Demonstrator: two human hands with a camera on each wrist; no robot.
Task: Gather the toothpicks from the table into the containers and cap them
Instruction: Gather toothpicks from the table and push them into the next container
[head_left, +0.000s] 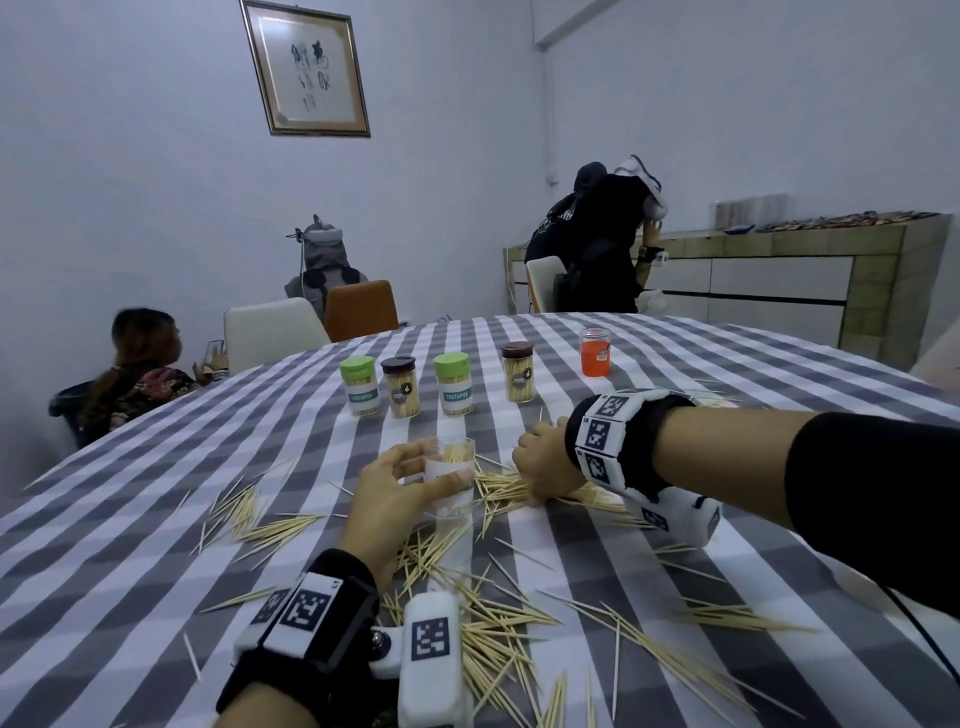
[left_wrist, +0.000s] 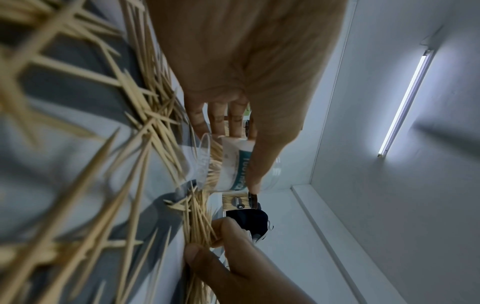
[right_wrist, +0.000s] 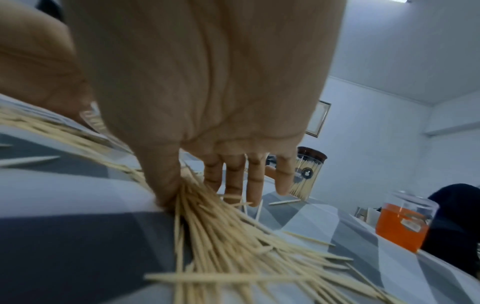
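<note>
My left hand (head_left: 415, 475) grips a clear uncapped container (head_left: 458, 454) that is partly filled with toothpicks and stands on the checked tablecloth (head_left: 675, 364). In the left wrist view the container (left_wrist: 231, 164) has a white and teal label under my thumb. Just right of it, my right hand (head_left: 540, 462) is down on a pile of toothpicks (head_left: 498, 488). Its thumb and fingers pinch a bunch (right_wrist: 207, 216) that fans out across the cloth. More loose toothpicks (head_left: 498, 623) lie scattered near the front edge and at the left (head_left: 249, 519).
Behind my hands stand two green-capped containers (head_left: 358, 387) (head_left: 453, 384), two dark-capped ones (head_left: 400, 387) (head_left: 518, 371) and an orange jar (head_left: 595, 351). Beyond the table are chairs (head_left: 361, 309), a seated person (head_left: 140, 374), another person (head_left: 597, 249) and a sideboard (head_left: 779, 270).
</note>
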